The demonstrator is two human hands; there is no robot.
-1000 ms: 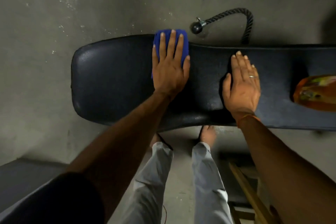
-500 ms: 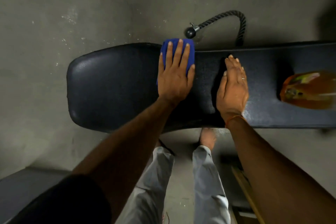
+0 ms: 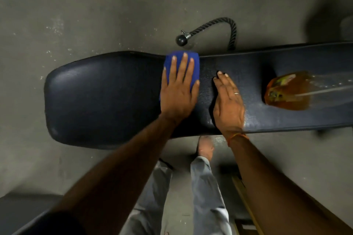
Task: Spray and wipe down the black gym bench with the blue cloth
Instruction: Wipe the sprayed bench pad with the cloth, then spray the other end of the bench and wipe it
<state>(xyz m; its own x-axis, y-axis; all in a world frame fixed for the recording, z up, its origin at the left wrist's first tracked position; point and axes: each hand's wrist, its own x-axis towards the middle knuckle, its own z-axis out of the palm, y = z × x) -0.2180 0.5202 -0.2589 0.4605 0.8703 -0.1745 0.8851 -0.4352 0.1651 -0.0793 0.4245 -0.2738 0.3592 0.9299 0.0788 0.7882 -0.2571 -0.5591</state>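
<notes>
While the right hand (image 3: 228,101) stays, the left hand (image 3: 176,99) slid the cloth (image 3: 169,62) nearer.

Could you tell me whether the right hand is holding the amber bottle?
No, the right hand rests open on the bench, while the amber bottle lies apart from it.

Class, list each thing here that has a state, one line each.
black gym bench, glistening near right hand
blue cloth, flat on bench under left hand
left hand, fingers straight, pressing cloth
right hand, flat on bench, empty
spray bottle, lying on its side
rope handle, lying on floor
</notes>
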